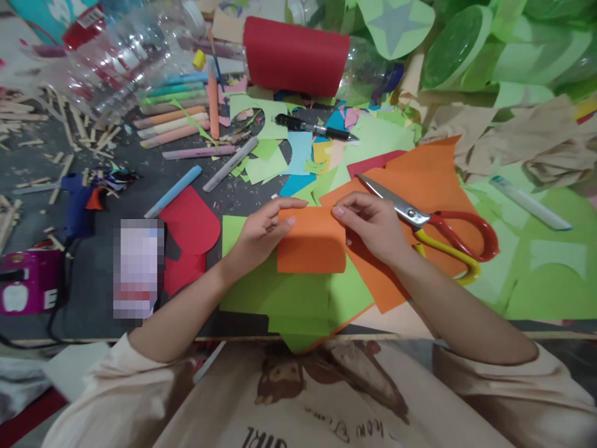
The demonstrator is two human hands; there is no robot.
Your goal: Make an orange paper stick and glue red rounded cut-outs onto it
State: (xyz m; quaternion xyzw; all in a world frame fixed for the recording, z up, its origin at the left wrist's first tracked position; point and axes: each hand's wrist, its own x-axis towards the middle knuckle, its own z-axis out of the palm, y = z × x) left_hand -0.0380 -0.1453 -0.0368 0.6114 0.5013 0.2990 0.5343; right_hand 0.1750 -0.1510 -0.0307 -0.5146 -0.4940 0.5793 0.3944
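A small folded orange paper piece [311,241] lies in front of me on green sheets [280,298]. My left hand [261,230] pinches its upper left edge, fingers closed on the paper. My right hand [370,224] pinches the upper right corner of the same piece. Under my right hand lies a larger orange sheet [429,180]. Scissors [438,227] with red and yellow handles rest on that sheet, just right of my right hand, touching neither hand.
Red paper shapes [191,233] lie to the left. Coloured markers [172,118], a black pen [317,129], a red paper roll [296,56], clear plastic bottles [121,56], a blue glue gun [77,205], wooden sticks [65,168] and paper scraps [298,162] crowd the far side. Green cut-outs [466,43] pile at right.
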